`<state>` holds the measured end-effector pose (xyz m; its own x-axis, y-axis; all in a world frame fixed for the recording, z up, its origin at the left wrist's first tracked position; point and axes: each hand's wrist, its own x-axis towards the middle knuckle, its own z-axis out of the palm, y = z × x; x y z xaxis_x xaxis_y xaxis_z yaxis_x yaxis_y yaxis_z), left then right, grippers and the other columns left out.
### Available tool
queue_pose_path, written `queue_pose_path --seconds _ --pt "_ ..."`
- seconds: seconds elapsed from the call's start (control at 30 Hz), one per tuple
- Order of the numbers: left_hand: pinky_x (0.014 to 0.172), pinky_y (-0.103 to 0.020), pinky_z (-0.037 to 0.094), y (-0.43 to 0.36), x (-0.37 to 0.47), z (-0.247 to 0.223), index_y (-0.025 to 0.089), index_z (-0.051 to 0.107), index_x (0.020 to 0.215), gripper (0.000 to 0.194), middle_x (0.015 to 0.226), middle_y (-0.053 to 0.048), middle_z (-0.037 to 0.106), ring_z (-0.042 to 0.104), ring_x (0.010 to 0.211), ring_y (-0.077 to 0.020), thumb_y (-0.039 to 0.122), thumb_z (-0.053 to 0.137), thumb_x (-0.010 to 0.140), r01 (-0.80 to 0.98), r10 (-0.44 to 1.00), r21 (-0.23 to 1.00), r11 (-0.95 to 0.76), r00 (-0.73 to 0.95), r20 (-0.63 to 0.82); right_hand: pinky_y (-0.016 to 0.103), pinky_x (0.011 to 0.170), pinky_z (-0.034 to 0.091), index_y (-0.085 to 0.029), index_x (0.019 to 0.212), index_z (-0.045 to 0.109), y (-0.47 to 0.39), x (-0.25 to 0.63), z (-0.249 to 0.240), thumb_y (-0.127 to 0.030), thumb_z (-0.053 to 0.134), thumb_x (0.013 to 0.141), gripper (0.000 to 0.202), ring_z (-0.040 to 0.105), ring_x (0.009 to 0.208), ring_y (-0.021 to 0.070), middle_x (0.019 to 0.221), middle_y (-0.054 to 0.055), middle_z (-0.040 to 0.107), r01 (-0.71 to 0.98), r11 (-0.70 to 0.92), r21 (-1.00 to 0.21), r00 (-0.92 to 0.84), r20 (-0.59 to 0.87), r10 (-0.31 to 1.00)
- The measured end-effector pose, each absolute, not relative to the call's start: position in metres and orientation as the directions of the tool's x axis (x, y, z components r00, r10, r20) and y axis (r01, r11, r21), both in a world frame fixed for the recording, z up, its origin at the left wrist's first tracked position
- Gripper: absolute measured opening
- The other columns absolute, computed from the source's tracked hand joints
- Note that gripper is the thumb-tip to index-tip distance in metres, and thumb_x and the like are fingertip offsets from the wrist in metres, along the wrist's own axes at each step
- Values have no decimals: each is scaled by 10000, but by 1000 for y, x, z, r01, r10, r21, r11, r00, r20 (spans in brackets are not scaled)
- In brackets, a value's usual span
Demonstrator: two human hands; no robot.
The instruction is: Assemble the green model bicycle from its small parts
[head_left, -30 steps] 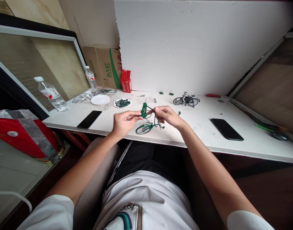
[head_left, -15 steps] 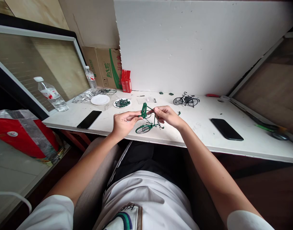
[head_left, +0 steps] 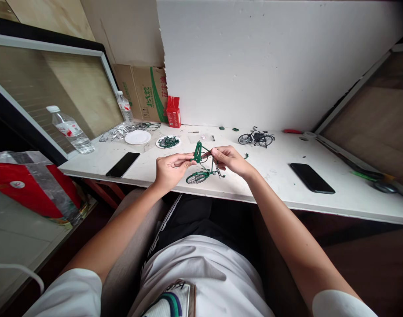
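A green model bicycle is held up over the front edge of the white table, one spoked wheel toward the lower left. My left hand pinches a green part at the bicycle's upper left. Around the frame near the thin bars, my right hand is closed on the bicycle. Fingers hide where the green part meets the frame. Behind, a finished-looking black model bicycle stands on the table. A small plate bears a heap of green pieces.
Two phones lie left and right on the white table. At the back left are a white plate, black part frames, two water bottles and a red box. Small green pieces lie farther back.
The bicycle's lower wheel has shifted very slightly to the left. Both hands keep the same hold.
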<state>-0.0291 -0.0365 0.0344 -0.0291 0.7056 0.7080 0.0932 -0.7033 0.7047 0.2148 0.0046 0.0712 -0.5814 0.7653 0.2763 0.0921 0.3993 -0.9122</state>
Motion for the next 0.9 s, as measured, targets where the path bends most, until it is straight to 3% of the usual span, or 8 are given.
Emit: queue_pose_path --seconds 0.63,0.9 --pt "970 -444 668 -37 -29 38 166 811 1019 337 1102 -127 826 818 960 -277 420 882 809 94 736 733 -674 7 676 231 506 318 -135 1047 775 5 220 76 -658 585 1007 558 340 528 83 620 -65 320 91 394 -914 -597 267 757" --pt "1094 -491 584 -39 -33 49 207 637 1404 777 1404 -179 702 702 1281 -336 436 943 727 89 818 817 -569 162 552 239 495 305 -135 1082 771 0 221 85 -690 573 997 595 350 527 93 607 -67 327 168 458 -873 -588 285 757"
